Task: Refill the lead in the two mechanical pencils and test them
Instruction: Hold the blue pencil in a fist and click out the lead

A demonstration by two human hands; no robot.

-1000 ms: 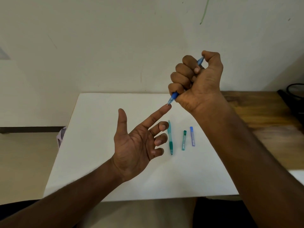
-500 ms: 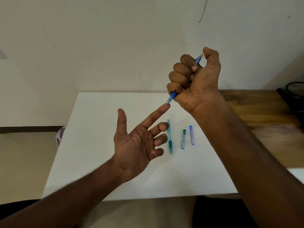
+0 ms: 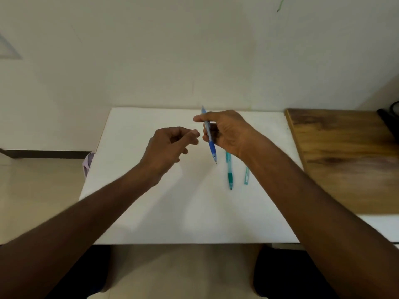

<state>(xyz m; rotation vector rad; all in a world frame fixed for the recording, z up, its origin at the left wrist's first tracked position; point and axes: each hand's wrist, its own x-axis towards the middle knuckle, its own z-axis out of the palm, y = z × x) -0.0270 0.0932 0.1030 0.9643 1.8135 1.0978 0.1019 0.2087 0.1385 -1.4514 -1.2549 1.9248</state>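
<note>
Bare white worktop [image 3: 172,212] open across the left and near side, green pencil [image 3: 230,175] and lead tube [image 3: 246,176] lying close together under the right forearm, wall close behind the far edge, wooden board [image 3: 345,158] flanking the right.

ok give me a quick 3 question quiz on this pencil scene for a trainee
1. True or false: the right hand holds the blue pencil tip down.
2. Which thing lies on the white board just right of the blue pencil's tip? A) green pencil B) eraser C) ruler
3. Fill in: the left hand holds ____.

Key:
1. True. The thumb and fingers hold its barrel, and its tip points down above the board.
2. A. The green pencil lies flat, with a green lead tube beside it.
3. Nothing that shows; its fingers are loosely curled, near the blue pencil.
</note>
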